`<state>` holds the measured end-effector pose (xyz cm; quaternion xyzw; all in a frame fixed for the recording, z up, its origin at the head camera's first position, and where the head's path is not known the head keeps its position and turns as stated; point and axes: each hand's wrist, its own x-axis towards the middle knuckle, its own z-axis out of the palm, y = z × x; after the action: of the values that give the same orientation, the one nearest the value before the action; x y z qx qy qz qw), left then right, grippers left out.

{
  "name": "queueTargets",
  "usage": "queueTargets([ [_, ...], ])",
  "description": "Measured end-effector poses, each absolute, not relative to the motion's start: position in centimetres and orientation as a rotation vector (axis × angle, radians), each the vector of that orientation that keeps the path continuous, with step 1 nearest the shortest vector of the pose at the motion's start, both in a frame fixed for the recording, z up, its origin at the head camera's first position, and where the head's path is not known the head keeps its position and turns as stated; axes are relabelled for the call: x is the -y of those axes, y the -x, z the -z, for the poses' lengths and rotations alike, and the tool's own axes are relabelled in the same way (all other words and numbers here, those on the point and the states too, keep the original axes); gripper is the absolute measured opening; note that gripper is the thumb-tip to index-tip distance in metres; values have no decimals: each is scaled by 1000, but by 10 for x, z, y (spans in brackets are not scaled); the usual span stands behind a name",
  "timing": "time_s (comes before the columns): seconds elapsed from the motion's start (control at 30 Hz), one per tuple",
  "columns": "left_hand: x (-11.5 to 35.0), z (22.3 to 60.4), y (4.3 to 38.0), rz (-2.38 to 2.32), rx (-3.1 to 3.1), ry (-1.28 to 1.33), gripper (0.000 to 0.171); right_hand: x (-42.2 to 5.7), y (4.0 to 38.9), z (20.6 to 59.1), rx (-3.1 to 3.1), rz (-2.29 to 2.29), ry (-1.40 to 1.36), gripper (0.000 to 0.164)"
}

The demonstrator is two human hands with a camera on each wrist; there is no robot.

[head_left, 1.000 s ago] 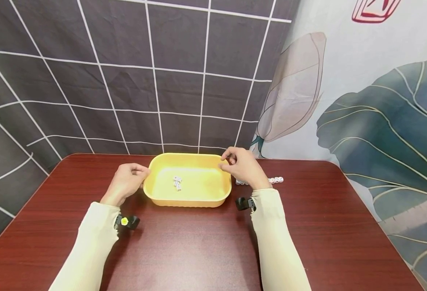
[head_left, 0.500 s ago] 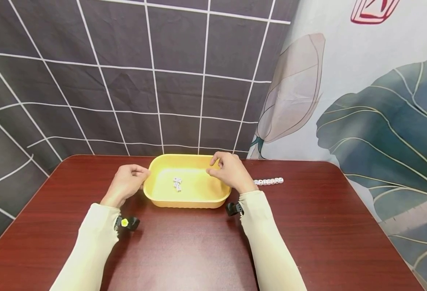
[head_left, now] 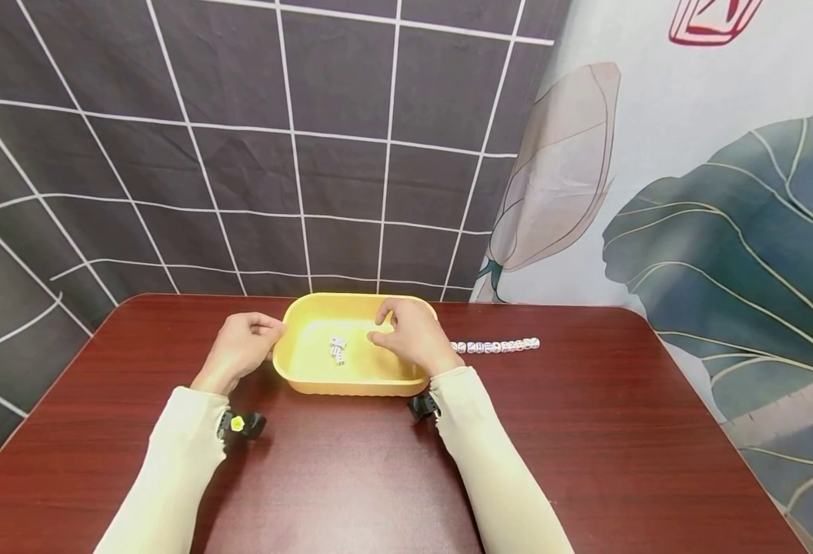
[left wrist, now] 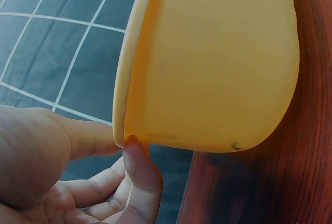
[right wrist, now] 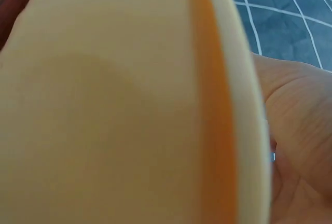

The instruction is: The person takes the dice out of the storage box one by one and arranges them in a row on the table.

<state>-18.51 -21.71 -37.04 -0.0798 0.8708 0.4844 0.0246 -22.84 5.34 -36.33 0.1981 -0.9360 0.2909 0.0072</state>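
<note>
A yellow plastic basin [head_left: 358, 388] stands on the table, with several small white dice [head_left: 338, 343] in a loose cluster on its floor. At the basin's left end my left hand [head_left: 236, 346] pinches the rim between thumb and index finger; the left wrist view shows this grip closely. My right hand [head_left: 413, 335] reaches over the right side of the basin, to the right of the dice, thumb and index finger apart with no die visible between them. In the right wrist view the basin wall [right wrist: 104, 120] hides the fingertips, and only part of the palm [right wrist: 301, 115] shows.
A straight row of white dice [head_left: 499, 346] lies on the dark red table [head_left: 351, 477] to the right of the basin; its left end is behind my right wrist. A grey gridded cloth [head_left: 337, 177] hangs behind the table, beside a leaf-patterned curtain [head_left: 724, 231].
My right hand has moved left from above the dice row into the basin area, uncovering more of the row. The left hand and the basin have stayed put.
</note>
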Motion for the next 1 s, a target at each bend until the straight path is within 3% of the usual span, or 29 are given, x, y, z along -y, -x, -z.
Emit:
queueTargets([
  [1.0, 216, 372, 186, -1489, -2707, 275, 30, -10, 215, 384, 3092, -853, -556, 20],
])
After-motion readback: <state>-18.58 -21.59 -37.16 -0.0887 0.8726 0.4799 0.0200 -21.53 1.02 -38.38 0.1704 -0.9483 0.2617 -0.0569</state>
